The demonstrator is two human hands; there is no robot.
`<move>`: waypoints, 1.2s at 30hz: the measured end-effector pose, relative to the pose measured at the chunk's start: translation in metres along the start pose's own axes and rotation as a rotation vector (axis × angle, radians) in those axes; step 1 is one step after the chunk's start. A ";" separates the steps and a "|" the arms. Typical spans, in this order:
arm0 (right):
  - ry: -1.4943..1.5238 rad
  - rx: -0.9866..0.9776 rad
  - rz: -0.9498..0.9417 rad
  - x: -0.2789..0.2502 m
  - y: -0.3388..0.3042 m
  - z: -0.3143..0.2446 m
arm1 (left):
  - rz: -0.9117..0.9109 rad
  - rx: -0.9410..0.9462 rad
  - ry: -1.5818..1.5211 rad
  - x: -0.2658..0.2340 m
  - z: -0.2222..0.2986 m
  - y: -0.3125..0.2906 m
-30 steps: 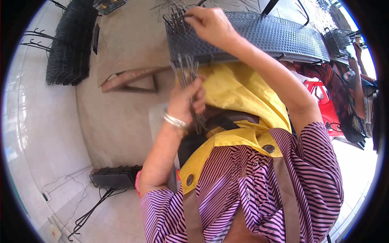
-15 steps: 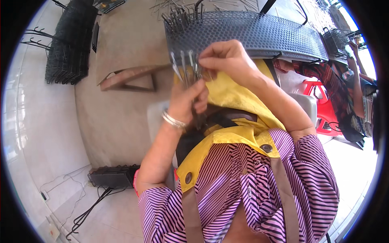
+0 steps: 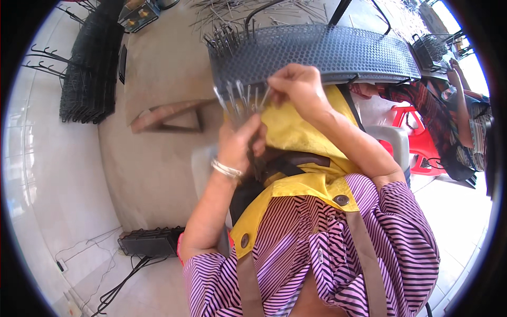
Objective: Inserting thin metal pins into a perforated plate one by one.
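My left hand grips a bundle of metal pins; my right hand pinches one from it. Few pins stand at the left corner of the black perforated panel; most holes remain unfilled.

Tan concrete bench carries a black perforated panel, loose metal pins

Left hand grips a bundle of thin metal pins: bare steel, shiny, smooth. Perforated panel at 12 o'clock: dark metal mesh, matt coating. Apron: yellow coated cloth, slight sheen, creased. Wrist bangles: polished metal. Striped shirt: soft woven cloth, matt. Chair at 3 o'clock: glossy red plastic.
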State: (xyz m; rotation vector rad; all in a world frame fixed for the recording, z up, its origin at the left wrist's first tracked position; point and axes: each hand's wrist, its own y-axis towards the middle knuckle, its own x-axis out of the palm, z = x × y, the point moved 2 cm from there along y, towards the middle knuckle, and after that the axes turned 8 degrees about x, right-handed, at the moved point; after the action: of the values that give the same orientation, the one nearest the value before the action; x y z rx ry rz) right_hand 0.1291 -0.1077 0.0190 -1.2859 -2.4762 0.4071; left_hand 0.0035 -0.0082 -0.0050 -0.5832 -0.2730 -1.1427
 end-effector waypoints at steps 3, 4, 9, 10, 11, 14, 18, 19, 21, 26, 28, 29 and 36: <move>0.104 -0.135 0.203 -0.014 0.010 -0.013 | 0.018 0.010 -0.054 -0.004 0.001 0.000; 0.053 -0.227 0.261 -0.021 0.014 -0.021 | 0.030 0.010 -0.072 -0.005 0.002 0.000; -0.065 -0.549 0.388 -0.031 0.044 -0.052 | 0.041 -0.012 -0.109 -0.004 -0.001 0.001; -0.167 -0.647 0.433 -0.028 0.048 -0.056 | 0.040 -0.011 -0.106 -0.004 -0.002 0.001; -0.269 -0.743 0.477 -0.025 0.053 -0.059 | 0.039 -0.011 -0.103 -0.003 -0.002 0.001; -0.089 -1.280 0.304 -0.017 0.069 -0.064 | 0.030 -0.013 -0.117 -0.004 -0.002 0.001; -0.426 -0.996 0.492 -0.010 0.086 -0.061 | 0.052 -0.012 -0.103 -0.005 0.001 -0.001; -0.480 -1.087 0.505 -0.008 0.086 -0.061 | 0.046 -0.012 -0.109 -0.005 0.001 -0.001; -0.590 -1.269 0.532 -0.004 0.088 -0.062 | 0.042 -0.014 -0.117 -0.005 0.001 -0.001; -0.601 -1.295 0.368 -0.006 0.097 -0.068 | 0.026 -0.032 -0.125 -0.003 0.003 -0.002; -0.677 -1.217 0.322 -0.006 0.088 -0.076 | 0.035 -0.035 -0.120 -0.005 0.002 -0.002; -0.672 -1.209 0.237 -0.007 0.086 -0.077 | 0.042 -0.036 -0.115 -0.005 0.002 -0.002; -0.758 -1.192 0.082 0.001 0.080 -0.083 | 0.042 -0.047 -0.130 -0.006 0.002 -0.002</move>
State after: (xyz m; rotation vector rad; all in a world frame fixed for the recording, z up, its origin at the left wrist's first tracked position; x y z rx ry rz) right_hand 0.2207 -0.0538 0.0630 -1.8470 -3.4701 -0.9102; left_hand -0.0007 -0.0034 -0.0056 -0.7028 -0.3447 -1.0742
